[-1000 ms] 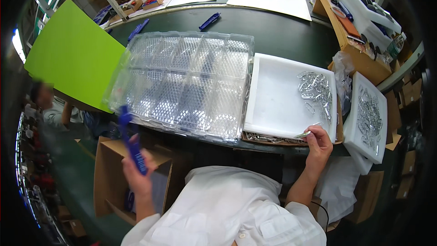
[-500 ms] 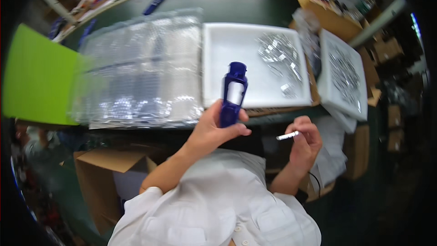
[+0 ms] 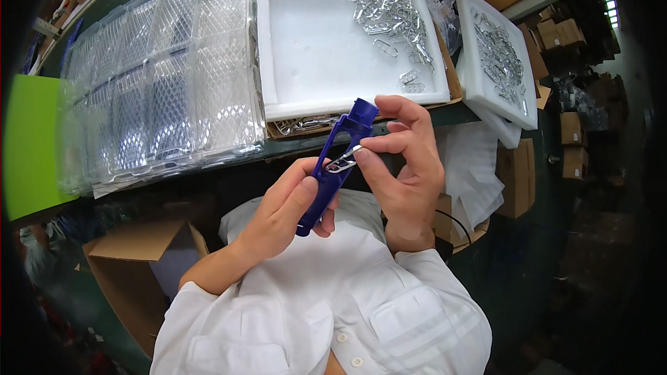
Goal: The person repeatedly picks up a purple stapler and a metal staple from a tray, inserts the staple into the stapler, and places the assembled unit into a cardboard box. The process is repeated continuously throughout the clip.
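My left hand [image 3: 285, 205] is closed round the lower part of a dark blue plastic housing [image 3: 322, 198], which tilts up to the right and has a long opening in its side. Between the thumb and index finger of my right hand [image 3: 406, 160] is a small shiny metal clip [image 3: 342, 161], a bent loop-shaped piece. Its lower end sits at the housing's opening; whether it is seated inside I cannot tell. The other fingers of my right hand are curled near the housing's upper end.
Loose metal clips lie in a white foam tray [image 3: 299, 48] beyond my hands. A second foam tray [image 3: 467, 55] of metal parts stands right of it. Clear plastic compartment trays [image 3: 167, 83] and a green board [image 3: 31, 146] are at the left. An open cardboard box [image 3: 128, 278] stands below left.
My right hand has brought the metal clip leftward and up to the blue housing. The housing has moved slightly down and left and now leans right. The view has shifted.
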Available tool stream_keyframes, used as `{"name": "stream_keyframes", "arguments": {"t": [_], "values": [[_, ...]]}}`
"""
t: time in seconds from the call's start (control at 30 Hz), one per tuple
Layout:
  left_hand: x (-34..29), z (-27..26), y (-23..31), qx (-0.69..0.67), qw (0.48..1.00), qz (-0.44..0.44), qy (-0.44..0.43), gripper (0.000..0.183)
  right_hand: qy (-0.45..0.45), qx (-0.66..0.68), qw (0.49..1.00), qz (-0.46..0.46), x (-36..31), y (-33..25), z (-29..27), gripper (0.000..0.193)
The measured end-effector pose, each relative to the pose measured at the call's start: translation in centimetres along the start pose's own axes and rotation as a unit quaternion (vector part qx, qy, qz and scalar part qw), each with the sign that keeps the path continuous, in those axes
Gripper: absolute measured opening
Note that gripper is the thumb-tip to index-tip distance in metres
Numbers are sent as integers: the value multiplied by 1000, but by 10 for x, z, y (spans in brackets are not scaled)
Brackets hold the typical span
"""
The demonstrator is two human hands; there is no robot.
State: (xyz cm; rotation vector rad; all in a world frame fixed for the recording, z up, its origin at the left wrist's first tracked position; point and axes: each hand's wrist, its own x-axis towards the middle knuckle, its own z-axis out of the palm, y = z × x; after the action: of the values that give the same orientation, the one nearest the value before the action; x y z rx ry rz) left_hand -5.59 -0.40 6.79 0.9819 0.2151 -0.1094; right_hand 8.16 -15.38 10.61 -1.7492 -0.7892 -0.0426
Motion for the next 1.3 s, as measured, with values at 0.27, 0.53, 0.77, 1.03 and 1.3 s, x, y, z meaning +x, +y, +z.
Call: {"name": "stream_keyframes", "arguments": {"t": [0.27,0.53,0.77,1.03,1.3], "values": [[0,-15,-16,1,1000,12,2,57,-52,-118,991,-31,4,1,11,15],[0,-20,-16,-6,1000,20,-2,56,-95,-147,982,-64,19,1,15,16],[-2,-25,-16,3,1000,29,5,55,-126,-144,981,-33,24,-3,19,16],[-1,-24,-21,46,996,48,56,52,-129,-133,982,-30,15,15,32,15],[6,-33,-26,118,986,110,37,46,-24,-97,993,58,4,9,45,47]]}}
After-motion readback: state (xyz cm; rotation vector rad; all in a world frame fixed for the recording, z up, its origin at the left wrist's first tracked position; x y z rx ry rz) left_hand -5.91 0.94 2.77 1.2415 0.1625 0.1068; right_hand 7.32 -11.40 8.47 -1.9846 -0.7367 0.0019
